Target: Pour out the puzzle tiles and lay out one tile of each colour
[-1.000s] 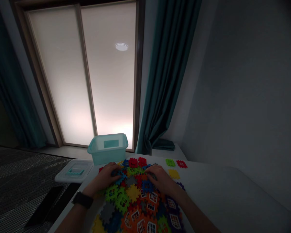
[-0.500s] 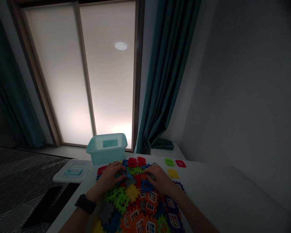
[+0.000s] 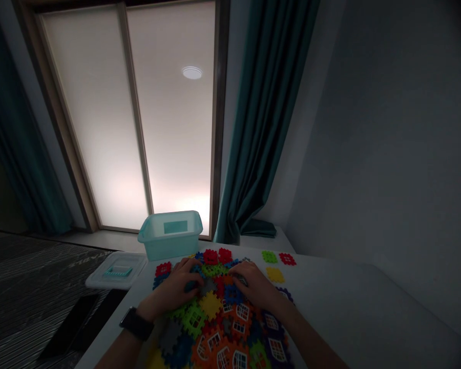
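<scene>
A heap of coloured interlocking plastic tiles lies on the white table in front of me. My left hand, with a dark watch on its wrist, lies on the heap's far left side, fingers curled over blue and grey tiles. My right hand rests on the far right of the heap, fingers bent down onto the tiles. What either hand grips under the fingers is hidden. The room is dim.
A pale teal plastic bin stands at the table's far edge, its lid beside it at the left corner. Loose green, red and yellow tiles lie to the right. A window and teal curtain stand behind.
My left hand has slid to the right and towards the middle of the heap, uncovering a red tile at the far left. The right hand has barely moved.
</scene>
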Tool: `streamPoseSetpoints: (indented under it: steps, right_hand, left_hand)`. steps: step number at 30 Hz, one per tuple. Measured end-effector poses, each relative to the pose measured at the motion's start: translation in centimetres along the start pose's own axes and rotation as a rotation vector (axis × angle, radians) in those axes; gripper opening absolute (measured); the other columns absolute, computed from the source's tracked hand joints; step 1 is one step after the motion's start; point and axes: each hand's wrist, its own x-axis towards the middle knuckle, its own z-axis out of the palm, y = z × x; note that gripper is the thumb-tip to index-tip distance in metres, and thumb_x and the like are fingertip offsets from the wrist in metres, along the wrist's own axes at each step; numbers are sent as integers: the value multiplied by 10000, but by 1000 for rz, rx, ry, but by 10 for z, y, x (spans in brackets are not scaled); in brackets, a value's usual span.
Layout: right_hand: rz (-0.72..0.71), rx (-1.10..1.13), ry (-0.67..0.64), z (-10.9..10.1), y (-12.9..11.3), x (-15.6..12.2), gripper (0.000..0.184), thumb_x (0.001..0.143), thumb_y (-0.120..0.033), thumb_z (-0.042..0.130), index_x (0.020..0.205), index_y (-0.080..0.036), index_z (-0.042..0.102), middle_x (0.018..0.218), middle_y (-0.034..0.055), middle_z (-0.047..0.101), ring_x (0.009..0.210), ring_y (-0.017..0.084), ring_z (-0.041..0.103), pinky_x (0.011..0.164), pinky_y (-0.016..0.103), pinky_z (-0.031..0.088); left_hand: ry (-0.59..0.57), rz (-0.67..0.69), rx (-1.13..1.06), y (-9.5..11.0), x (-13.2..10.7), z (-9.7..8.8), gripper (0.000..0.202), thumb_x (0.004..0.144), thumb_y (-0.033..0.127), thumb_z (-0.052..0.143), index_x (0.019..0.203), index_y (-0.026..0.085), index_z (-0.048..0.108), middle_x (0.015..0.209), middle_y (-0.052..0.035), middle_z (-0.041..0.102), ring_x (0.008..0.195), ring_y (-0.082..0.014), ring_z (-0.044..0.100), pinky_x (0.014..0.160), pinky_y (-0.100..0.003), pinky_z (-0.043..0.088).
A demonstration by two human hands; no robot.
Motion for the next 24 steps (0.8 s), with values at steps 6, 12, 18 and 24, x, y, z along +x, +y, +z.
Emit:
streamPoseSetpoints:
  steps: [6, 12, 18, 24]
  right_hand:
    - [7, -11, 2, 1, 0, 0, 273, 954, -267, 484, 1108, -243, 707, 1166, 80, 714, 1122, 273, 617, 1014, 440, 433]
    - [8, -11, -7, 2, 1, 0, 279, 960, -282, 483, 1120, -234, 706, 1185, 85, 709, 1136, 276, 614, 1025, 451, 428]
    - [11, 10, -4, 1, 0, -1, 273, 956, -281, 492, 1119, -241, 708, 1177, 80, 712, 1133, 276, 611, 1021, 453, 428]
    - [-2, -15, 5, 0, -3, -2, 259, 968, -258, 488, 1123, -230, 694, 1162, 83, 711, 1118, 267, 620, 994, 440, 453]
  left_hand:
    - [-13, -11, 23, -4, 3, 8, 166, 842, 140, 684, 866, 292, 748, 1379, -17, 546, 1311, -341, 439, 1070, -508, 413]
    - [-22, -2, 31, -5, 3, 8, 112, 876, 176, 671, 870, 269, 735, 1360, -36, 549, 1282, -329, 466, 1050, -477, 438]
    - [7, 12, 40, -2, 3, 8, 103, 855, 143, 650, 851, 239, 687, 1316, -58, 561, 1261, -323, 479, 1036, -465, 443]
    - [89, 32, -22, 2, 3, 6, 147, 812, 76, 614, 834, 217, 653, 1327, -79, 546, 1284, -314, 464, 1061, -450, 441]
